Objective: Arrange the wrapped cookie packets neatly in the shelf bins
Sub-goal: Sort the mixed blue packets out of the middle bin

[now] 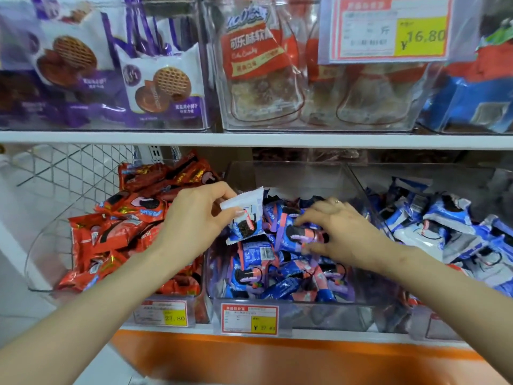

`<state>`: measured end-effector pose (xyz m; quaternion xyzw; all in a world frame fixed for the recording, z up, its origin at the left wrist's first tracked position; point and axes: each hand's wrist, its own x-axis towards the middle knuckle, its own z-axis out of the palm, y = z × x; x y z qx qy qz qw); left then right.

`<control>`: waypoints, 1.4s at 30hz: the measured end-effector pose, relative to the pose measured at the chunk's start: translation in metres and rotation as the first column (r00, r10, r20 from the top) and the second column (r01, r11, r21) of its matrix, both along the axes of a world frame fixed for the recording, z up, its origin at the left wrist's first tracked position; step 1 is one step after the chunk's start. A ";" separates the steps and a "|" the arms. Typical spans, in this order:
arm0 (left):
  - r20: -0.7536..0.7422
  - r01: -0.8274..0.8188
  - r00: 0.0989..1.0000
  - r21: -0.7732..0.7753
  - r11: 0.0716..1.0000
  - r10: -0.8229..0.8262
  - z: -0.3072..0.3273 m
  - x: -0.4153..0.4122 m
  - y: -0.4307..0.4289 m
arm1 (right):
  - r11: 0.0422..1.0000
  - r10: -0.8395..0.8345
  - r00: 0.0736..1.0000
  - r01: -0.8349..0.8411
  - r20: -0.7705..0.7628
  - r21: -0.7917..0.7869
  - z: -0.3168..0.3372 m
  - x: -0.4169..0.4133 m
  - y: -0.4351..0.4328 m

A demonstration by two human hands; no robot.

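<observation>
White packet [245, 215] in left hand [194, 218], pink packet [301, 236] in right hand [341, 232].

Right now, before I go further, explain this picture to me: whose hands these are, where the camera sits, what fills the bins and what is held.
There is no machine: a person works bare-handed, and the single picture comes from a camera worn on the head, looking down at a shop shelf. The left hand pinches a white-and-blue packet above the clear middle bin. The right hand grips a pink-and-blue packet in that bin's pile. Red packets lie to its left, blue-and-white packets to its right.
</observation>
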<state>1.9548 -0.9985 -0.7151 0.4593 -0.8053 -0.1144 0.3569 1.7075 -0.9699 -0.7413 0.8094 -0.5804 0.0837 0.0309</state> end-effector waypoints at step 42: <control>0.308 0.146 0.919 0.314 0.938 -0.246 0.041 -0.012 0.020 | 0.969 -0.201 0.389 0.211 0.899 0.125 0.037 -0.059 0.078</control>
